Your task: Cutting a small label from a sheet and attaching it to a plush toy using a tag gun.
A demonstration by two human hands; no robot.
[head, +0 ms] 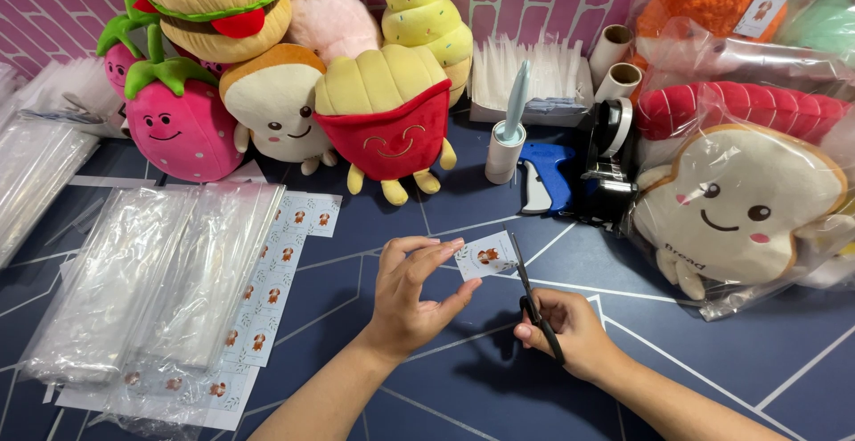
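My left hand (411, 294) pinches a small printed sticker (485, 256) above the near middle of the surface (712, 352); my right hand (570, 330) grips black scissors (532, 297), blades touching the sticker's right edge.

I see my left hand (411, 291) pinching a small paper label (486, 257), matt white; my right hand (563, 321) grips scissors (532, 297) with dark metal blades. Left lie glossy, crinkled clear plastic bags (151, 272). Far off, the toys (385, 111) look soft plush cloth.
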